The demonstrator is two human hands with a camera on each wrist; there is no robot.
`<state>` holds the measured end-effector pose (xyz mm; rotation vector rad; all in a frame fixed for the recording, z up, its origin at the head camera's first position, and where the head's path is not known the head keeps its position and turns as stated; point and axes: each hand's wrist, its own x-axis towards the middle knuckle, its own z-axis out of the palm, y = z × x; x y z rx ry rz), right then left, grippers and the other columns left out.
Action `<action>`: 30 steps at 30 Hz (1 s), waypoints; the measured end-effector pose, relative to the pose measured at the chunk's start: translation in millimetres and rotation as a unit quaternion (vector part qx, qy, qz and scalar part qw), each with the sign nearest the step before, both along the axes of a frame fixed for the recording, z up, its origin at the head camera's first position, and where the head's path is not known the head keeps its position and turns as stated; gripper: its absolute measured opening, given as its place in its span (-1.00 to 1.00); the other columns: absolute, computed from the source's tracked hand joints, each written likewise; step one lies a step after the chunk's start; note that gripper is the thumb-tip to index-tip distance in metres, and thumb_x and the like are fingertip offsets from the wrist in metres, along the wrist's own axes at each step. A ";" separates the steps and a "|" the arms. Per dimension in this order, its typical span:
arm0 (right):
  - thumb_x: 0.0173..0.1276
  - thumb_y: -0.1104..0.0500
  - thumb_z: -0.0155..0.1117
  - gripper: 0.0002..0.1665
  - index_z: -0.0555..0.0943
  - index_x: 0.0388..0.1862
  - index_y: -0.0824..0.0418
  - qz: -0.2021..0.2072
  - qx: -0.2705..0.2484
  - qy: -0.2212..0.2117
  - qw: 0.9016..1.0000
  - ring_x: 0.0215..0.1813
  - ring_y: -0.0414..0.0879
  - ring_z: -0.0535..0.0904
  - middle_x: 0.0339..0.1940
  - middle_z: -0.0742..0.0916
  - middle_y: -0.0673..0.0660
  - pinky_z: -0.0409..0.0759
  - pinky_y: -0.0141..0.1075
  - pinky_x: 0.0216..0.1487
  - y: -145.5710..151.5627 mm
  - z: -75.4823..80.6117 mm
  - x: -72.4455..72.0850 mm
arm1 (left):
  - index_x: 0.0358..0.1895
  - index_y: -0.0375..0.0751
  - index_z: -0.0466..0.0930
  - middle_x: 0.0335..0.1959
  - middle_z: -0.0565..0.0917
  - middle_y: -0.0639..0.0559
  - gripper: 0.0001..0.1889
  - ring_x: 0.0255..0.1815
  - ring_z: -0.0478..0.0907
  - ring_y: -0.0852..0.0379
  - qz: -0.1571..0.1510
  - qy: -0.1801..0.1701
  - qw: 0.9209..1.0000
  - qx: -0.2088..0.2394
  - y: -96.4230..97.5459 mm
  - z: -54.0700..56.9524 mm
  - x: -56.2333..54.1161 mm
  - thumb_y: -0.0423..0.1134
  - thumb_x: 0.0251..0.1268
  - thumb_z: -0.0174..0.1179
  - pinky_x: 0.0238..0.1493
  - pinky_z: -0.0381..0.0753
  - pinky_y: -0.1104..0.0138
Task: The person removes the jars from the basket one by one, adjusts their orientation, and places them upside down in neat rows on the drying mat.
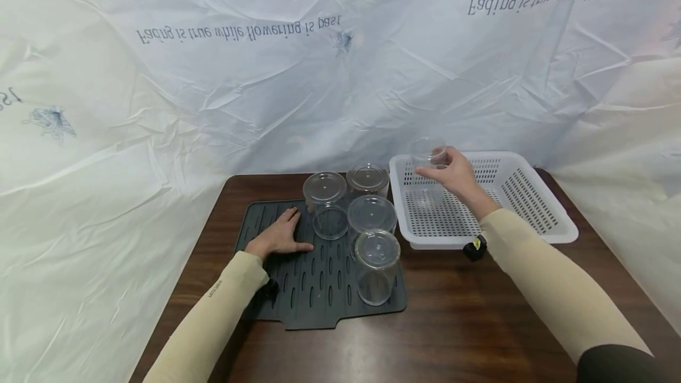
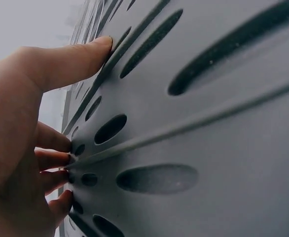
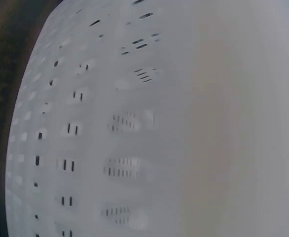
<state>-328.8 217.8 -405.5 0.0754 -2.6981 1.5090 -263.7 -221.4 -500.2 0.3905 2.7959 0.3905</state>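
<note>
Over the left part of a white slotted basket [image 1: 548, 230], my right hand [image 1: 454, 173] grips a clear cup [image 1: 425, 149] between thumb and fingers. The basket's slotted wall [image 3: 75, 128] fills much of the right wrist view, where neither hand nor cup shows. My left hand [image 1: 280, 235] rests on a dark grey slotted mat [image 1: 311, 306], thumb and fingers spread. In the left wrist view its fingertips [image 2: 60, 205] touch the mat's surface. To its right, several clear cups stand on and beside the mat, the nearest cup [image 1: 376, 273] at the mat's right edge.
A brown wooden table [image 1: 447, 318] lies under the mat and basket. Behind it hangs a white printed sheet [image 1: 298, 87], close to the basket's far rim. A clear cup [image 1: 368, 177] stands at the back, next to the basket's left side.
</note>
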 end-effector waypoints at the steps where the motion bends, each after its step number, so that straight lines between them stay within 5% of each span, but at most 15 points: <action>1: 0.00 -0.28 0.53 -0.02 0.40 0.27 0.18 0.000 0.000 0.000 1.000 0.29 0.22 0.46 0.16 0.55 0.27 0.53 0.07 0.19 0.3 1.6 0.4 | 0.53 -0.35 0.02 0.57 -0.04 -0.28 0.15 0.57 -0.03 -0.22 0.001 0.000 1.000 0.000 -0.8 -0.7 -0.2 0.38 0.06 0.27 0.45 0.19 -0.09; 7: -0.05 -0.33 0.54 0.02 0.41 0.26 0.18 -0.003 0.008 0.010 1.000 0.28 0.24 0.45 0.17 0.56 0.26 0.48 0.10 0.23 3.1 10.8 2.2 | 0.53 -0.35 0.00 0.58 -0.07 -0.27 0.16 0.56 -0.01 -0.23 0.003 -0.003 1.000 0.014 -5.3 2.5 -0.2 0.38 0.05 0.28 0.43 0.22 -0.11; 23: -0.05 -0.29 0.56 -0.10 0.44 0.14 0.16 -0.001 0.036 0.054 0.998 0.31 0.27 0.44 0.11 0.57 0.23 0.44 0.11 0.29 5.4 34.0 5.9 | 0.59 -0.18 -0.24 0.61 -0.16 -0.19 0.25 0.58 -0.08 -0.20 0.000 0.016 0.996 0.088 -18.6 50.7 -0.4 0.44 0.02 0.25 0.43 0.17 -0.17; 30: -0.02 -0.22 0.57 -0.23 0.40 -0.12 0.25 0.015 0.051 0.088 0.995 0.31 0.25 0.44 0.31 0.53 0.13 0.43 0.07 0.30 4.5 50.9 3.5 | 0.59 -0.14 -0.23 0.61 -0.14 -0.16 0.24 0.59 -0.10 -0.19 -0.004 0.058 0.992 0.109 -19.4 77.6 -2.7 0.46 0.02 0.23 0.44 0.15 -0.17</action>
